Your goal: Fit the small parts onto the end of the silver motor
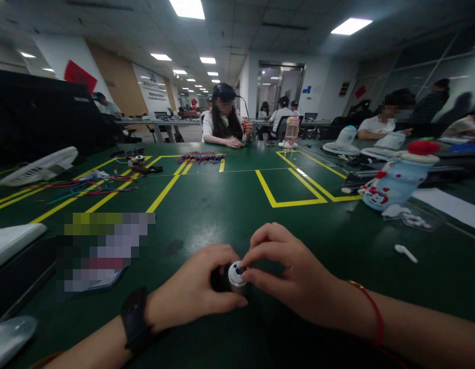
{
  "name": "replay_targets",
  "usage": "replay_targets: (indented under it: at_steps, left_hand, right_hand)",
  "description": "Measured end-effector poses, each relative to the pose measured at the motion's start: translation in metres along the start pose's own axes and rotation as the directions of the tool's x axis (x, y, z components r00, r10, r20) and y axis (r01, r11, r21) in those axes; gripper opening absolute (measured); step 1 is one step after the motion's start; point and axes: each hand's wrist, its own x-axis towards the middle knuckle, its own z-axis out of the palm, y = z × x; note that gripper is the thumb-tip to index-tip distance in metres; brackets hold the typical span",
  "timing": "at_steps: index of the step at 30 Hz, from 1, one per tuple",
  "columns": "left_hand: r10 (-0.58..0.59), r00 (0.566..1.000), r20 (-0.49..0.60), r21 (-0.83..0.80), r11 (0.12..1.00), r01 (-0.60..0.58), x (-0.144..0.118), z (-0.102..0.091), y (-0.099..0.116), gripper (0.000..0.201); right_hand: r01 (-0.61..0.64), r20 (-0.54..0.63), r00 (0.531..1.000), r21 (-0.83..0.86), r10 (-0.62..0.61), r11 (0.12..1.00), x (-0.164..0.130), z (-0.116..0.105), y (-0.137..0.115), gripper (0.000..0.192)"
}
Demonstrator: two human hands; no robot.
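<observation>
A small silvery metal cylinder [236, 287] stands upright low over the green table. Its pale round top has dark holes. My left hand [191, 284] is closed around its side, thumb in front and fingers behind. From the right, my right hand [291, 269] brings thumb and fingertips together at the cylinder's top. Whatever is between those fingertips is too small and dark to make out.
Yellow tape [299, 204] marks areas on the green table [214, 215]. Wires [102, 187] and a white fan [41, 166] lie left. A blue bottle [399, 179] and a white earbud [406, 253] are on the right. Across sits a person [222, 123] holding something red.
</observation>
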Motion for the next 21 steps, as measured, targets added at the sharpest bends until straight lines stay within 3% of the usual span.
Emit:
replay_targets:
  at_steps: [8, 13, 18, 21]
  left_hand:
    - [0.010, 1.000, -0.011, -0.012, 1.000, -0.010, 0.002, 0.002, 0.005, 0.027]
    - [0.014, 1.000, -0.014, -0.007, 1.000, -0.014, 0.003, 0.004, 0.005, 0.026]
    - [0.015, 1.000, 0.001, -0.006, 1.000, -0.015, 0.001, 0.002, 0.006, 0.022]
    - [0.007, 1.000, 0.027, -0.012, 1.000, -0.006, 0.000, -0.002, 0.005, 0.020]
  right_hand:
    - [-0.007, -0.050, 0.999, -0.023, 0.006, 1.000, 0.000, 0.000, -0.002, 0.010]
    - [-0.072, 0.022, 0.997, -0.023, 0.072, 0.997, 0.001, 0.001, -0.004, 0.009]
    - [-0.121, 0.049, 0.992, 0.150, 0.115, 0.981, -0.003, -0.005, 0.005, 0.024]
    - [-0.281, -0.019, 0.954, 0.299, 0.300, 0.912, -0.005, -0.013, 0.031, 0.024]
